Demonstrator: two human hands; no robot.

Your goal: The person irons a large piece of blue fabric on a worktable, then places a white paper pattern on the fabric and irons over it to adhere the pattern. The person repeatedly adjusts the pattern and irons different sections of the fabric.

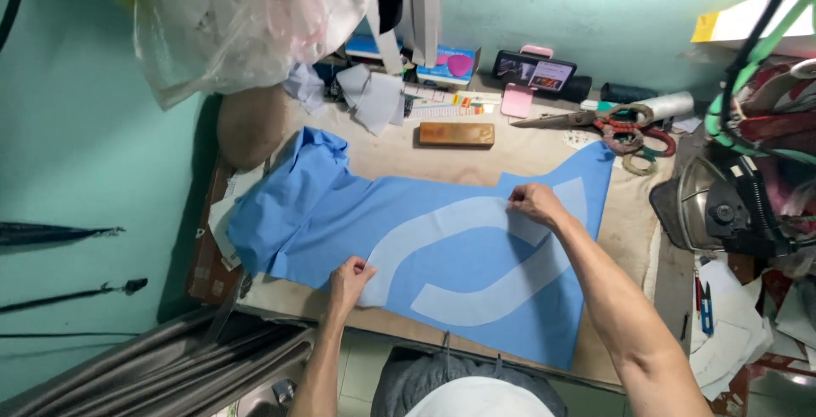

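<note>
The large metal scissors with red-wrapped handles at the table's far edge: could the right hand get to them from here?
Probably yes. The right hand rests on the pale curved piece, and only bare table top lies between it and the scissors.

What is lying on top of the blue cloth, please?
A white curved piece lies flat on the blue cloth. The left hand pinches its near end, the right hand its far end. The table under the cloth is mostly covered.
</note>
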